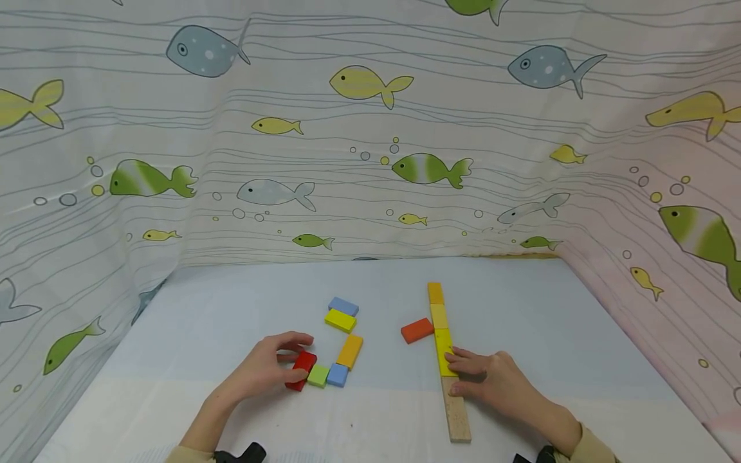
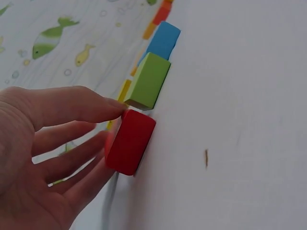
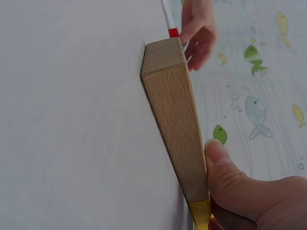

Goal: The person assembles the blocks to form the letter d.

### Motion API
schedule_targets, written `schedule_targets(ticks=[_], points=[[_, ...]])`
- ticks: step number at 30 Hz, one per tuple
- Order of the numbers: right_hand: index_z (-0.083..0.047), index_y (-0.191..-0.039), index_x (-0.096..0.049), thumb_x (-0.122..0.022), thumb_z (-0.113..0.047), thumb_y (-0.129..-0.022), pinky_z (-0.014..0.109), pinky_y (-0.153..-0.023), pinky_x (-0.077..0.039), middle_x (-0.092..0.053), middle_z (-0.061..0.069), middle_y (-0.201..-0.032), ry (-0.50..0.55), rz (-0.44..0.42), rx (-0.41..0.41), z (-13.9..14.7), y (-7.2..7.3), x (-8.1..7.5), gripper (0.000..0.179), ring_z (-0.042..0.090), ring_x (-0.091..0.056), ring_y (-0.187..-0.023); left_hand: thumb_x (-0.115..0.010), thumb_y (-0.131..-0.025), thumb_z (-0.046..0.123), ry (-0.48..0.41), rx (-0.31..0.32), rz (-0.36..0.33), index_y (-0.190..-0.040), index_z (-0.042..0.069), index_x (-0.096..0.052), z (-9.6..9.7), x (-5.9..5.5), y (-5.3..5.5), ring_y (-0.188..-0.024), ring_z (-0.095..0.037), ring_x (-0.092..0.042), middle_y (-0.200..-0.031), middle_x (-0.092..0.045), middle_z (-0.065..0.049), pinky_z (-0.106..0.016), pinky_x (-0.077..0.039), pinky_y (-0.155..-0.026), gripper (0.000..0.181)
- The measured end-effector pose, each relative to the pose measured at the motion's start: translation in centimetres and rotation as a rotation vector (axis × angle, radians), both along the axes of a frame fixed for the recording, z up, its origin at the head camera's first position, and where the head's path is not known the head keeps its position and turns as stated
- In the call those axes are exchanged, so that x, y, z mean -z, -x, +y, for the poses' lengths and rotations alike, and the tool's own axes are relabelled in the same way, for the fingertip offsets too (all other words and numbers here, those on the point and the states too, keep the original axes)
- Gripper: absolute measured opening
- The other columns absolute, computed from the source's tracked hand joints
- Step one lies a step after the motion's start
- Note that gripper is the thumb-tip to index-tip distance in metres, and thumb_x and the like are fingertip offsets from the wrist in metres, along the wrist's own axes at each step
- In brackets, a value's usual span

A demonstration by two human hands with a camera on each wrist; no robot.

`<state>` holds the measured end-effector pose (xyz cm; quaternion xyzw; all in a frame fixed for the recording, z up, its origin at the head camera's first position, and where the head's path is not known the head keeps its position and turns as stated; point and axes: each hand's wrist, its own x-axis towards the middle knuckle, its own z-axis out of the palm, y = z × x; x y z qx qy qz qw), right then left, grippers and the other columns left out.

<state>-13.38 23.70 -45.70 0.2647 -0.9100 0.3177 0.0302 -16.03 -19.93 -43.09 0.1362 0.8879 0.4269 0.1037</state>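
Observation:
My left hand (image 1: 267,365) pinches a red wooden block (image 1: 310,359) between thumb and fingers at the left end of a curved line of blocks. Beside it lie a small green block (image 1: 318,375), a small blue block (image 1: 338,375) and an orange block (image 1: 350,352). In the left wrist view a narrow gap shows between red and green. My right hand (image 1: 499,379) rests against the right side of a straight row: its thumb touches a long plain wood block (image 1: 457,419), its fingertips a yellow block (image 1: 442,341).
Beyond the yellow block the row continues with a pale yellow block (image 1: 439,316) and an orange one (image 1: 436,293). An orange-red block (image 1: 417,330) angles off its left side. Another yellow block (image 1: 340,320) and blue block (image 1: 343,305) lie behind the curve. A fish-patterned curtain (image 1: 359,225) surrounds the white table.

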Motion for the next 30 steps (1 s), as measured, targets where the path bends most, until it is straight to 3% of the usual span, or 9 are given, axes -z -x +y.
schedule_targets(ticks=[12, 19, 25, 30], points=[[-0.013, -0.117, -0.075, -0.075, -0.053, -0.081, 0.043, -0.09, -0.057, -0.07, 0.001, -0.125, -0.01, -0.024, 0.011, 0.04, -0.05, 0.05, 0.054, 0.025, -0.064, -0.119, -0.072, -0.076, -0.001, 0.047, -0.058, 0.008, -0.129, 0.007, -0.062, 0.32, 0.16, 0.06, -0.114, -0.028, -0.06, -0.129, -0.064, -0.008, -0.044, -0.055, -0.097, 0.054], [-0.014, -0.117, -0.075, -0.075, -0.054, -0.08, 0.043, -0.09, -0.057, -0.07, 0.0, -0.125, -0.012, -0.015, 0.015, 0.03, -0.08, 0.11, 0.054, 0.024, -0.064, -0.119, -0.082, -0.079, 0.01, 0.093, -0.12, 0.02, -0.126, 0.008, -0.064, -0.18, -0.32, -0.22, -0.103, -0.019, -0.063, -0.118, -0.068, -0.003, -0.039, -0.058, -0.09, 0.05], [-0.013, -0.117, -0.076, -0.076, -0.052, -0.08, 0.044, -0.089, -0.058, -0.071, 0.0, -0.124, -0.01, -0.008, 0.014, 0.0, -0.05, 0.04, 0.053, 0.025, -0.064, -0.118, -0.087, -0.076, 0.019, 0.118, -0.129, 0.016, -0.117, 0.007, -0.068, -0.51, -0.5, -0.26, -0.091, -0.014, -0.062, -0.105, -0.069, -0.001, -0.028, -0.058, -0.08, 0.047], [-0.013, -0.117, -0.076, -0.076, -0.052, -0.079, 0.046, -0.089, -0.057, -0.071, 0.001, -0.124, -0.009, -0.014, 0.024, -0.03, -0.08, 0.02, 0.054, 0.026, -0.064, -0.118, -0.087, -0.076, 0.018, 0.113, -0.139, 0.011, -0.114, 0.006, -0.069, -0.55, -0.38, -0.17, -0.089, -0.014, -0.063, -0.104, -0.07, -0.001, -0.025, -0.057, -0.077, 0.044]])
